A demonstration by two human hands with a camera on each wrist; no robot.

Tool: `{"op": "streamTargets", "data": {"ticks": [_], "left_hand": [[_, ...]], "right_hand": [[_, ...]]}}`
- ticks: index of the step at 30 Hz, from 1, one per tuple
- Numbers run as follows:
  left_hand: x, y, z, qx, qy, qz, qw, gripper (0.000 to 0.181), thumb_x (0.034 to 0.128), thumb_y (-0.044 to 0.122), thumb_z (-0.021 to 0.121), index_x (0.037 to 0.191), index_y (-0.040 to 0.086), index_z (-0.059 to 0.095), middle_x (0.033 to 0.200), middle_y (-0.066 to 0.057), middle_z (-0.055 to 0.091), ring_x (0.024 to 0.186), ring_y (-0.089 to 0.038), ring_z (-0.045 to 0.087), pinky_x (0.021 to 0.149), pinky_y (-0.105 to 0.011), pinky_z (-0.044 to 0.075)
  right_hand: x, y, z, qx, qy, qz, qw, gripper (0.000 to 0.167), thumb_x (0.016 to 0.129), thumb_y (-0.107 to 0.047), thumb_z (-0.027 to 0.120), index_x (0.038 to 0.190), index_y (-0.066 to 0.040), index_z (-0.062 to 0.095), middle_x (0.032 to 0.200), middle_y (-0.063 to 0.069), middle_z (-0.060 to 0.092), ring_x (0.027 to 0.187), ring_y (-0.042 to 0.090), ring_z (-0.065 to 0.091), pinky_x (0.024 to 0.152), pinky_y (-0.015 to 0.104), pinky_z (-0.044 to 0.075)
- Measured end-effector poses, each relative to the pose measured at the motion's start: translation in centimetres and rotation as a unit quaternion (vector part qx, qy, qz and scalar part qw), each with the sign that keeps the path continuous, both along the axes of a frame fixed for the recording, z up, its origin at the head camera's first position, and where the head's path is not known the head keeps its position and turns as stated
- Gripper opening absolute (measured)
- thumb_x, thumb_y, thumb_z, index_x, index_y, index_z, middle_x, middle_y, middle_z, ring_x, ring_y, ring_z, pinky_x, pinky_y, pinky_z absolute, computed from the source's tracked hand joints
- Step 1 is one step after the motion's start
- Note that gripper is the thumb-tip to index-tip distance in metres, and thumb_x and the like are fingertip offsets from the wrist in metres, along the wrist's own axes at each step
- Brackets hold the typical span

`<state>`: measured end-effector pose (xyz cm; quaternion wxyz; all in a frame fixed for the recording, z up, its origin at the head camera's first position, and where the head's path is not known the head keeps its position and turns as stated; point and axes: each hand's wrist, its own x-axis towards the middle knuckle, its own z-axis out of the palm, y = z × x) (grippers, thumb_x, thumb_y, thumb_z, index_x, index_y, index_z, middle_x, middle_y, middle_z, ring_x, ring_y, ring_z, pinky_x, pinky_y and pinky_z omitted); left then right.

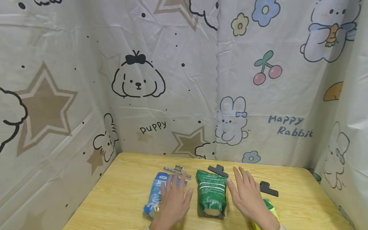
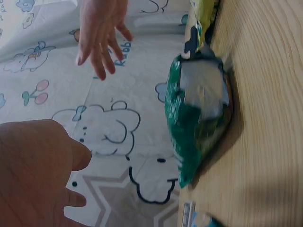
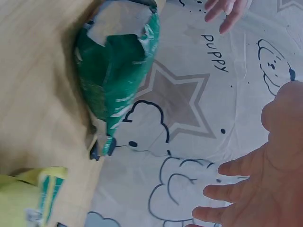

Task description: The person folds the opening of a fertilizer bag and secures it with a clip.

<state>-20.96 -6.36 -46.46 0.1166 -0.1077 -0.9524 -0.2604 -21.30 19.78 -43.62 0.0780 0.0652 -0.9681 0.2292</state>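
My left hand (image 1: 174,201) is held above the table with its fingers spread, in front of a blue bag (image 1: 155,193) that it partly hides. To the right of the green bag (image 1: 212,195), my right hand (image 1: 248,195) is raised the same way, holding nothing. The green bag lies between the hands, its clear window (image 2: 203,87) showing pale contents in the left wrist view. A yellow-green bag (image 3: 23,198) is partly covered by my right forearm in the head view. Both hands appear apart from the bags in the wrist views.
Behind the bags lie a patterned ruler-like clip (image 1: 176,171), a dark clip (image 1: 218,170) and another dark clip (image 1: 268,188) at the right. The wooden table (image 1: 115,191) is enclosed by a printed cloth (image 1: 184,95) at the back and sides.
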Motion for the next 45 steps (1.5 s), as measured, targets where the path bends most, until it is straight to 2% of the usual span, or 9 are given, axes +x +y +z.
{"op": "streamTargets", "data": {"ticks": [5, 9, 17, 25, 29, 33, 37, 42, 45], "left_hand": [[-0.3, -1.8, 1.2, 0.023, -0.026, -0.027, 0.9991, 0.062, 0.1074, 0.045, 0.041, 0.157, 0.009, 0.034, 0.156, -0.031, 0.039, 0.145, -0.057, 0.031, 0.11, -0.082, 0.02], [-0.5, -3.4, 1.9, 0.03, -0.054, -0.044, 0.9971, 0.063, 0.1066, 0.043, 0.045, 0.155, 0.004, 0.036, 0.154, -0.034, 0.04, 0.142, -0.059, 0.033, 0.108, -0.082, 0.021], [-1.6, -6.5, 2.0, 0.015, -0.127, -0.049, 0.9906, 0.064, 0.1043, 0.041, 0.052, 0.156, 0.008, 0.035, 0.156, -0.029, 0.04, 0.141, -0.057, 0.036, 0.106, -0.081, 0.025], [-2.2, -9.4, 1.8, -0.017, -0.17, -0.022, 0.9851, 0.068, 0.1013, 0.038, 0.059, 0.156, 0.005, 0.035, 0.149, -0.03, 0.047, 0.133, -0.059, 0.043, 0.101, -0.079, 0.035], [-2.4, -11.1, 1.7, -0.009, -0.193, -0.017, 0.981, 0.07, 0.1002, 0.034, 0.061, 0.155, 0.001, 0.034, 0.147, -0.037, 0.046, 0.13, -0.061, 0.046, 0.101, -0.074, 0.04], [-2.7, -12.4, 1.4, 0.009, -0.216, -0.012, 0.9764, 0.072, 0.0997, 0.03, 0.061, 0.156, -0.001, 0.03, 0.147, -0.042, 0.04, 0.131, -0.062, 0.045, 0.106, -0.074, 0.037], [-2.7, -12.9, 1.0, 0.009, -0.221, -0.005, 0.9751, 0.071, 0.0997, 0.029, 0.061, 0.155, -0.002, 0.03, 0.147, -0.044, 0.04, 0.132, -0.062, 0.043, 0.106, -0.076, 0.034], [-2.4, -12.6, 0.3, 0.025, -0.204, -0.001, 0.9786, 0.07, 0.0985, 0.027, 0.062, 0.153, -0.006, 0.033, 0.142, -0.043, 0.047, 0.131, -0.06, 0.046, 0.106, -0.073, 0.037], [-2.1, -12.3, -0.3, 0.039, -0.208, 0.004, 0.9773, 0.068, 0.0986, 0.027, 0.062, 0.151, -0.007, 0.035, 0.139, -0.041, 0.05, 0.131, -0.058, 0.048, 0.106, -0.071, 0.039]], "right_hand": [[-1.1, -0.7, 1.0, 0.012, 0.036, 0.017, 0.9991, 0.069, 0.109, -0.054, 0.026, 0.16, -0.007, 0.028, 0.164, 0.024, 0.027, 0.15, 0.05, 0.023, 0.11, 0.076, 0.025], [-1.9, -1.5, 1.6, 0.013, 0.045, 0.039, 0.9981, 0.069, 0.109, -0.053, 0.027, 0.159, -0.006, 0.031, 0.163, 0.023, 0.03, 0.149, 0.047, 0.027, 0.109, 0.074, 0.029], [-3.8, -3.7, 2.1, 0.037, 0.064, 0.073, 0.9946, 0.061, 0.11, -0.044, 0.037, 0.156, -0.005, 0.035, 0.158, 0.023, 0.037, 0.145, 0.044, 0.036, 0.106, 0.07, 0.036], [-5.1, -7.5, 1.3, 0.031, 0.0, 0.113, 0.9931, 0.065, 0.108, -0.048, 0.041, 0.157, -0.006, 0.034, 0.16, 0.023, 0.036, 0.147, 0.045, 0.035, 0.111, 0.07, 0.032], [-5.7, -10.0, 0.8, 0.027, -0.032, 0.143, 0.9888, 0.067, 0.107, -0.051, 0.041, 0.157, -0.007, 0.033, 0.16, 0.023, 0.037, 0.147, 0.046, 0.036, 0.113, 0.07, 0.031], [-5.8, -12.2, 0.3, 0.03, -0.046, 0.162, 0.9853, 0.068, 0.106, -0.05, 0.045, 0.156, -0.004, 0.035, 0.157, 0.023, 0.041, 0.145, 0.046, 0.04, 0.113, 0.068, 0.034], [-5.7, -13.5, -0.5, 0.027, -0.066, 0.179, 0.9813, 0.071, 0.104, -0.05, 0.049, 0.155, -0.002, 0.035, 0.156, 0.025, 0.042, 0.144, 0.046, 0.04, 0.114, 0.065, 0.037], [-5.4, -14.4, -1.3, -0.003, -0.1, 0.19, 0.9767, 0.073, 0.102, -0.044, 0.056, 0.156, 0.001, 0.033, 0.157, 0.028, 0.038, 0.146, 0.049, 0.035, 0.117, 0.061, 0.036], [-5.0, -14.7, -1.9, -0.022, -0.127, 0.196, 0.972, 0.076, 0.1, -0.042, 0.059, 0.155, 0.004, 0.032, 0.156, 0.031, 0.038, 0.145, 0.051, 0.036, 0.116, 0.061, 0.037]]}}
